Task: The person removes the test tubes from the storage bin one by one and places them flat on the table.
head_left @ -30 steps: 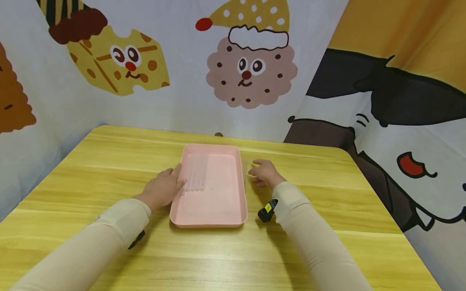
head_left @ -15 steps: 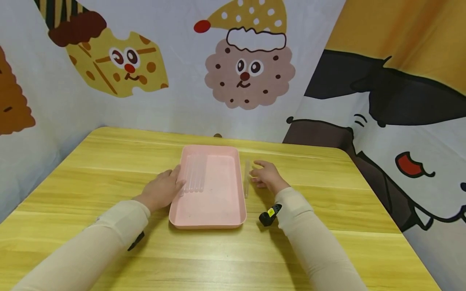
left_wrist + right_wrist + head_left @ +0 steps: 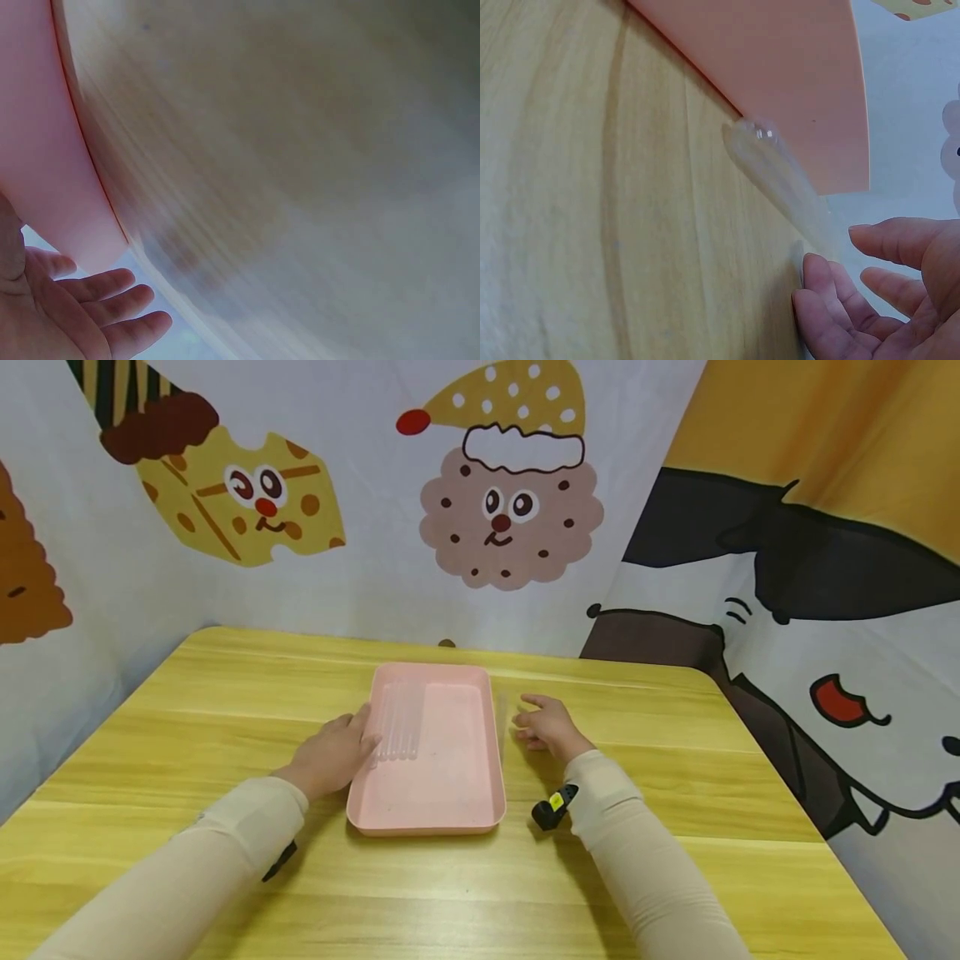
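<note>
A pink tray (image 3: 457, 785) stands on the table, with several clear round-ended tubes (image 3: 401, 727) side by side along its left part. My left hand (image 3: 330, 752) rests at the tray's left edge, thumb by the rim near the tubes. In the left wrist view, its fingers (image 3: 116, 285) are loosely extended beside the tray's outer wall. Another clear tube (image 3: 780, 180) lies outside the tray along its right wall. My right hand (image 3: 551, 727) is just right of that tube, fingers loosely bent with nothing held. Whether a fingertip touches the tube's far end, I cannot tell.
The wood-grain table (image 3: 675, 760) extends around the tray on every side. A cloth with cartoon prints (image 3: 510, 518) hangs behind the table's far edge. A black wrist camera (image 3: 553, 808) sits under the right sleeve.
The head view has tilted slightly, so the scene sits a little lower. My hands and the tray hold their places. The loose tube shows fainter than half a second ago.
</note>
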`<state>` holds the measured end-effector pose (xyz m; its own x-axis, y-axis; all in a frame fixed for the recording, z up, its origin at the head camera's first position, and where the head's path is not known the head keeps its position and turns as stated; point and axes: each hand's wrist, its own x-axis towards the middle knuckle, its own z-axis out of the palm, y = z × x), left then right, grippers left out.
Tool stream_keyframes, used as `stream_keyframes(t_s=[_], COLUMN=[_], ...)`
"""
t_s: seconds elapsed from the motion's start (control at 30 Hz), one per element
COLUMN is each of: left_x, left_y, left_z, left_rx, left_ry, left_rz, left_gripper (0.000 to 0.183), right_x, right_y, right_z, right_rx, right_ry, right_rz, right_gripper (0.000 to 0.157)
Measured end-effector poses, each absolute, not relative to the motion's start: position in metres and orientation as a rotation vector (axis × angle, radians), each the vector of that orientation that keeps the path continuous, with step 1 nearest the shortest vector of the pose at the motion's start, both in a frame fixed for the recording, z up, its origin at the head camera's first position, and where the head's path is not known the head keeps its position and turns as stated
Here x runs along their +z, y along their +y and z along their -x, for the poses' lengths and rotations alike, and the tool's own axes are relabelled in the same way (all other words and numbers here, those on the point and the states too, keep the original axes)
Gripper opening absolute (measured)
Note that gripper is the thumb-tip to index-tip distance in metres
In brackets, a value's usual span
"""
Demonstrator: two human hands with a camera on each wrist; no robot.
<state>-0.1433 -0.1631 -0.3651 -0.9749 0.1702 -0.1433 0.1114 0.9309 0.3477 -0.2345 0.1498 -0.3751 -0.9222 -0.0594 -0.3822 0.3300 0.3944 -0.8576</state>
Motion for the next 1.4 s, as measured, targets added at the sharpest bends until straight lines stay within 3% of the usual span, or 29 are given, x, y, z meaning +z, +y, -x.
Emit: stream_keyframes(t_s=[1.4], left_x=[-0.3660], left_y=[-0.1659], left_z=[0.1432], left_rx=[0.526], left_ry=[2.926], left_rz=[-0.226], left_gripper=[0.062], right_x=[-0.3718], right_y=[0.1399], right_z=[0.2384], right_rx=[-1.537], right_ry=[2.301], right_rz=[-0.230], right_gripper=[0.059])
